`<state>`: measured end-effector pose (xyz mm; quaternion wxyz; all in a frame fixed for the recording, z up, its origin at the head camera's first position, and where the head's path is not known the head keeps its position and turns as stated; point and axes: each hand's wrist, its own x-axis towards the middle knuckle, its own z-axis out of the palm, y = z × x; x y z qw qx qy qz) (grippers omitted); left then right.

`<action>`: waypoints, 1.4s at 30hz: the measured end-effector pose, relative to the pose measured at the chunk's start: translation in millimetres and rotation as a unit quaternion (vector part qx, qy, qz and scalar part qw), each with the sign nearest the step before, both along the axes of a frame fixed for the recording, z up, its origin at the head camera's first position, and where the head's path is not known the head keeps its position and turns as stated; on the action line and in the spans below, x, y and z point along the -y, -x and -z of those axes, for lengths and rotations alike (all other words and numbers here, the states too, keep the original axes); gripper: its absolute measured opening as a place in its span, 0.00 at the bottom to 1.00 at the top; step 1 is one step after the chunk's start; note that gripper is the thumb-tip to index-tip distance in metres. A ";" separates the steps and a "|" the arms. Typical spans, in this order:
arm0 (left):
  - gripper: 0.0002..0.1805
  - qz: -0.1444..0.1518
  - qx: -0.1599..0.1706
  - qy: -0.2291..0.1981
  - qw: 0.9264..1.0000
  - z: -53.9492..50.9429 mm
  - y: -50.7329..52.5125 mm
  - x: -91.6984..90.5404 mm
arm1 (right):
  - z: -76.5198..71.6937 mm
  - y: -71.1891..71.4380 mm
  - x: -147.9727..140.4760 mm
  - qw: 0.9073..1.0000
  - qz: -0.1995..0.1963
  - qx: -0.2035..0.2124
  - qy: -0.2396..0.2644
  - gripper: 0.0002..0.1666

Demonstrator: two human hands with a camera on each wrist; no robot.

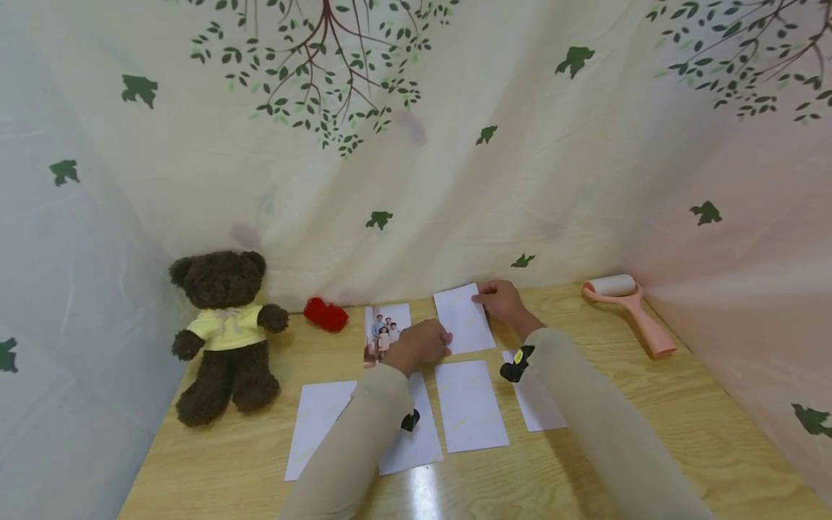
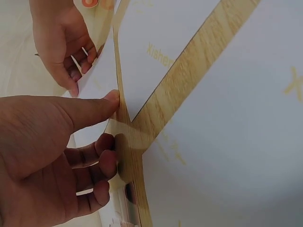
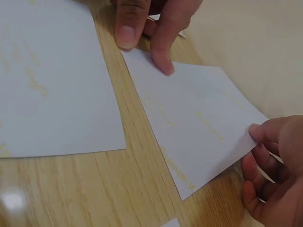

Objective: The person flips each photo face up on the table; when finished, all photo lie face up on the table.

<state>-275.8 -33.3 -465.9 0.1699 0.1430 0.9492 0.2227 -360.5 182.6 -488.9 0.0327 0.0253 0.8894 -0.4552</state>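
Beyond the two-row layout of cards, a white card (image 1: 464,321) with faint yellow print lies next to a family photo (image 1: 378,328). My right hand (image 1: 507,303) pinches its far right edge, thumb on top and fingers beneath, as the right wrist view shows. At its near left corner is my left hand (image 1: 419,345), partly over the photo. In the right wrist view a left fingertip rests on the card (image 3: 203,109) and the thumb touches beside the corner. The left wrist view shows the left hand's (image 2: 52,151) other fingers loosely bent.
Nearer me are several face-down white cards (image 1: 471,404), partly under my sleeves. A brown teddy bear (image 1: 227,325) in a yellow top sits at the left, with a red object (image 1: 325,315) beside it. At the right lies a pink-handled roller (image 1: 640,314). A patterned curtain (image 1: 442,180) stands behind.
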 end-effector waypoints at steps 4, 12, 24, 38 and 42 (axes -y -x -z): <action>0.14 0.007 -0.016 0.016 1.000 2.3 1.2 -5.2 | -1.5 -2.9 -2.3 1.000 0.003 -0.017 -0.002 0.18; 0.15 -0.015 -0.067 0.007 0.998 -4.1 -2.5 -12.8 | -15.5 -8.1 2.5 0.999 -0.002 -0.028 0.041 0.16; 0.29 -0.093 -0.087 -0.106 0.986 -21.2 5.0 -35.5 | -44.4 -19.8 16.6 0.993 -0.013 -0.008 0.116 0.17; 0.28 -0.147 -0.095 -0.179 0.968 -41.3 5.7 -25.5 | -42.1 -27.6 14.9 0.984 -0.090 -0.027 0.153 0.22; 0.25 -0.173 -0.067 -0.174 0.967 -34.4 9.6 -9.5 | -26.9 -26.2 20.1 0.988 -0.147 -0.037 0.034 0.16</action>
